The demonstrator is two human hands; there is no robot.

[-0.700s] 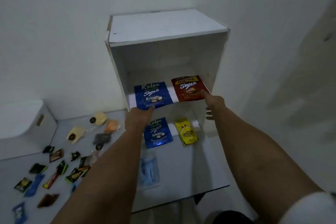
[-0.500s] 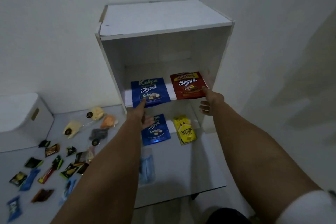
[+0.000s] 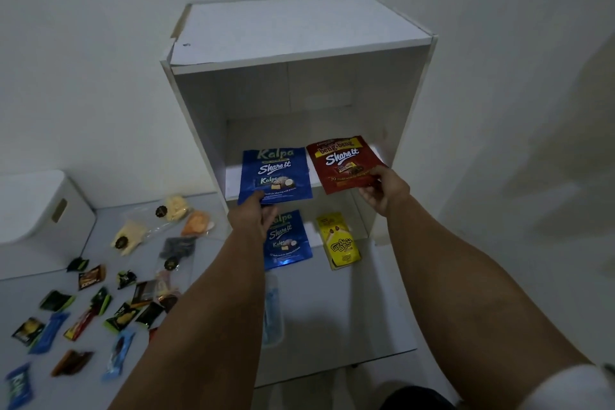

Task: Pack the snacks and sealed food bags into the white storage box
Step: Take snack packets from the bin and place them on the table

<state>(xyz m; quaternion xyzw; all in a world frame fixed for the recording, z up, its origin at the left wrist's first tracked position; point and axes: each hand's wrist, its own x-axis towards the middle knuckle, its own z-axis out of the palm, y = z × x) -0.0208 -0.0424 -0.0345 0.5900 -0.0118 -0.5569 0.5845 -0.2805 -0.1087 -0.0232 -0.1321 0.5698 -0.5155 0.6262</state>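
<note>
Blue Kalpa bag lay on the shelf at frame centre, left hand pinching its lower left corner. Red bag sat just right of it, lifted at the front edge, right hand with fingers curled around its lower right corner. Second blue bag and yellow bag lay on the surface below the shelf. White box stood at left edge, well apart. Small snacks scattered lower left; sealed bags lay between box and shelf.
</note>
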